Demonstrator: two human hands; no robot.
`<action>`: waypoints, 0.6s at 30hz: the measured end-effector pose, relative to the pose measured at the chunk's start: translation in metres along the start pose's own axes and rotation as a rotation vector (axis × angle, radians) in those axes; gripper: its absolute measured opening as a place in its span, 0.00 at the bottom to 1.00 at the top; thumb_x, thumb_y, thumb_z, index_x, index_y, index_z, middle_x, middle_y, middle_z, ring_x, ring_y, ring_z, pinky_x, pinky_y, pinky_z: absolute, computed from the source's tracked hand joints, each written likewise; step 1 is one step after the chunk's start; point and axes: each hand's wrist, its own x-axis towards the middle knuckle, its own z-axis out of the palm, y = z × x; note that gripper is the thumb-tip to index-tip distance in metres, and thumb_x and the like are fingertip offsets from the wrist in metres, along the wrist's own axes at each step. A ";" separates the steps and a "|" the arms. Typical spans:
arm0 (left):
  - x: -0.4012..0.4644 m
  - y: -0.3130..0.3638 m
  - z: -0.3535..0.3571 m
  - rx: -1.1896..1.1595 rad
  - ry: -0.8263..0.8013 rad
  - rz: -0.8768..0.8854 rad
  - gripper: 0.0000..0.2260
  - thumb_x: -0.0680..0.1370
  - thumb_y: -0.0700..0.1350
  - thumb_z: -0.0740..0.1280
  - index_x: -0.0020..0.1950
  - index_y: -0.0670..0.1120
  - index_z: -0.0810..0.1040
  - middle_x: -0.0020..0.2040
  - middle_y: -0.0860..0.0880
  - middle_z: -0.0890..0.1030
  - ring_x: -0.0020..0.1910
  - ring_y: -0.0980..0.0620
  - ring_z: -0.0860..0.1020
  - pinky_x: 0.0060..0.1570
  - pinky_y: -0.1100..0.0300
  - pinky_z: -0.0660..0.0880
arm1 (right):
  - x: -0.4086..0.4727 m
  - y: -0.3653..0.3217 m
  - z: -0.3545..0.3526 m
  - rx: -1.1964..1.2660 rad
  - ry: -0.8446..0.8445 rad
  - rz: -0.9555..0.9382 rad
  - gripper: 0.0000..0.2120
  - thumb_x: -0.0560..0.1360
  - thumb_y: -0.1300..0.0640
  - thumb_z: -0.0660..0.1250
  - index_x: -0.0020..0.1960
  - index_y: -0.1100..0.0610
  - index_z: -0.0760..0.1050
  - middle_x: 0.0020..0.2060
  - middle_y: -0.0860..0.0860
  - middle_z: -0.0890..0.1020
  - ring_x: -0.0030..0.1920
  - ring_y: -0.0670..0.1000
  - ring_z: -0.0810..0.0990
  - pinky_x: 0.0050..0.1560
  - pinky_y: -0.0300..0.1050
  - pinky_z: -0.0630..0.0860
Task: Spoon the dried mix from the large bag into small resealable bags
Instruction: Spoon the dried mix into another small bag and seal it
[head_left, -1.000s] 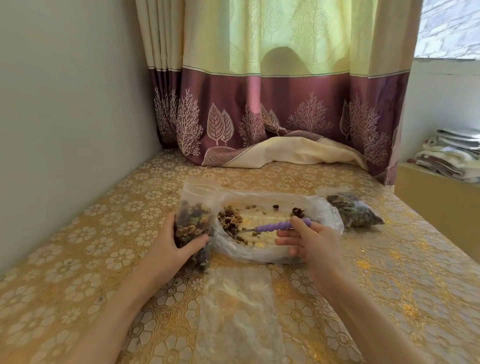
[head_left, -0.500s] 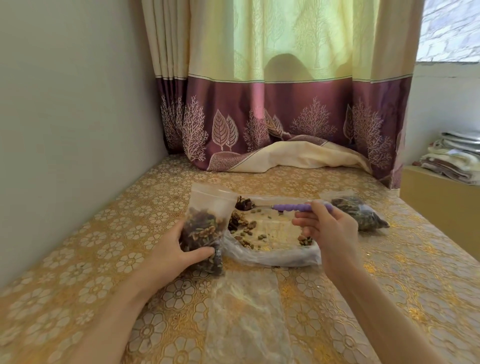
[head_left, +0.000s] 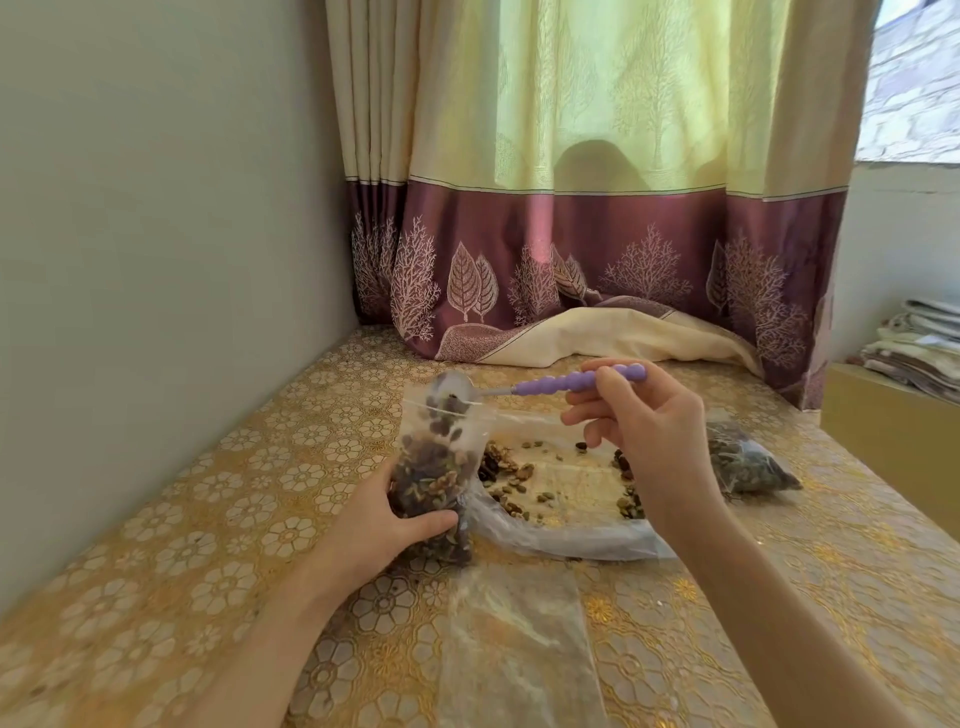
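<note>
The right hand (head_left: 649, 436) has lifted the purple-handled spoon (head_left: 545, 385) from the large bag (head_left: 561, 540) at frame centre and tips dried mix into the small resealable bag (head_left: 434, 467), gripped upright by the left hand (head_left: 384, 525).

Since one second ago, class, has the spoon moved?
Yes. The spoon rose out of the large bag and went left to the small bag's mouth.

A single camera sat on the person's head, looking forward and down, close over the hands (head_left: 649, 441) and the surface (head_left: 208, 519), facing the curtain (head_left: 597, 182).
</note>
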 end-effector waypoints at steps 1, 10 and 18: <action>0.000 0.000 0.000 -0.005 0.000 0.002 0.23 0.62 0.53 0.77 0.49 0.63 0.68 0.48 0.64 0.76 0.42 0.76 0.73 0.37 0.79 0.68 | -0.001 0.000 0.000 -0.010 -0.023 -0.015 0.08 0.78 0.66 0.60 0.45 0.63 0.77 0.32 0.50 0.84 0.32 0.48 0.81 0.28 0.37 0.74; 0.001 0.002 0.000 -0.025 0.134 0.030 0.22 0.64 0.50 0.77 0.48 0.62 0.68 0.46 0.64 0.74 0.40 0.77 0.71 0.35 0.79 0.67 | -0.003 0.014 -0.013 0.064 0.148 -0.013 0.08 0.80 0.60 0.60 0.49 0.63 0.76 0.38 0.52 0.86 0.34 0.48 0.80 0.31 0.37 0.75; 0.002 -0.003 -0.002 0.006 0.191 -0.025 0.33 0.64 0.51 0.78 0.63 0.55 0.64 0.55 0.56 0.71 0.52 0.58 0.70 0.43 0.71 0.65 | -0.010 0.045 -0.033 -0.447 0.294 -0.025 0.11 0.80 0.57 0.61 0.40 0.58 0.75 0.29 0.42 0.83 0.29 0.40 0.79 0.30 0.31 0.73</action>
